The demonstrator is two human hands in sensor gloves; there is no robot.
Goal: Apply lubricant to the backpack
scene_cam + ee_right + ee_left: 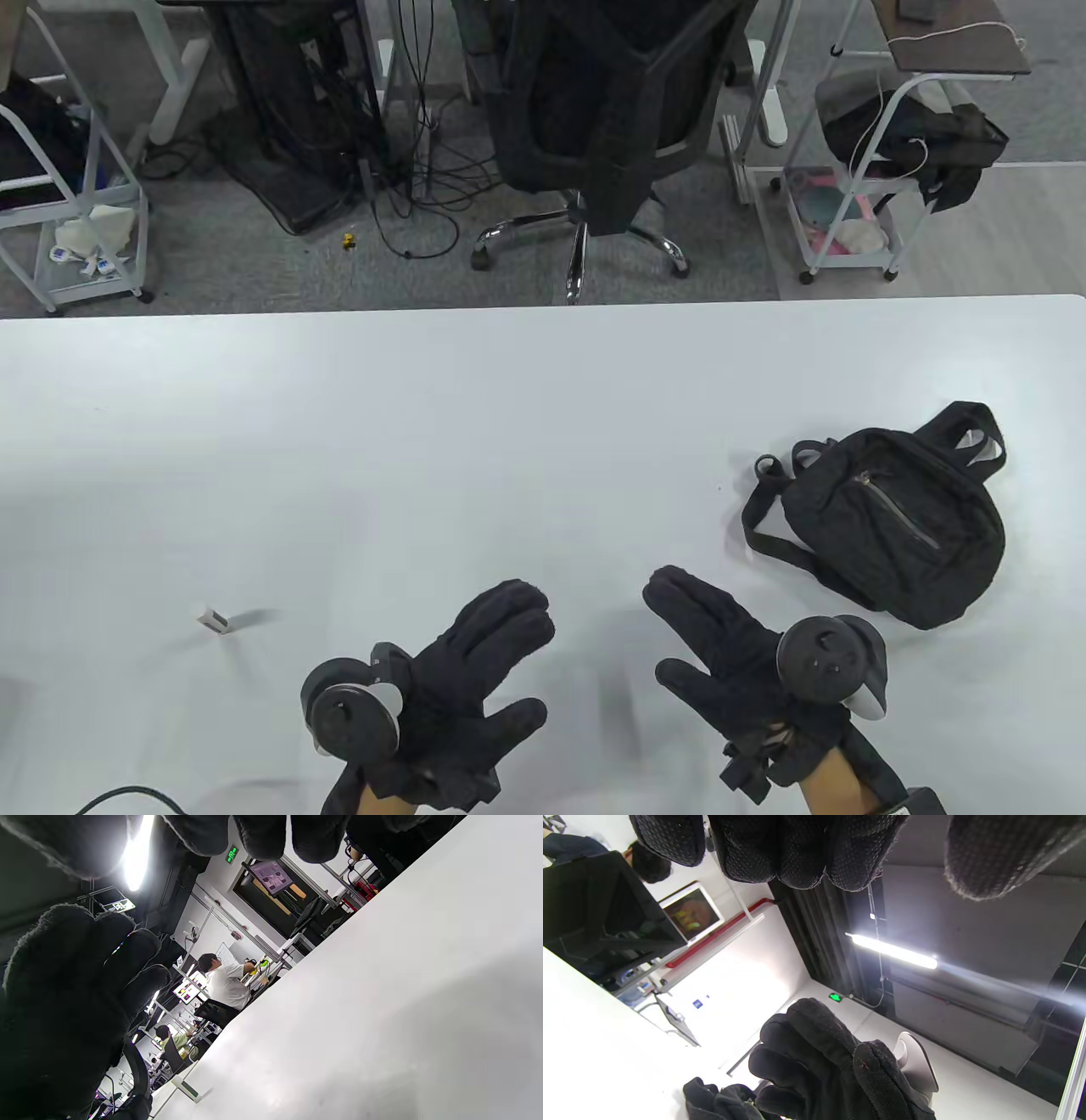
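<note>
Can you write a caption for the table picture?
Two gloved hands hover open between a white tube and a black backpack.

Black backpack (891,531), white table (509,441), white tube (212,617).

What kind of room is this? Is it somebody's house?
Probably not a house. It looks like an office or lab: a big white table, a black office chair beside tangled computer cables, and, in the right wrist view, people working at screens.

Bare white table (475,441) ahead of both hands, backpack (891,531) at right, small lubricant tube (212,618) at left
</note>
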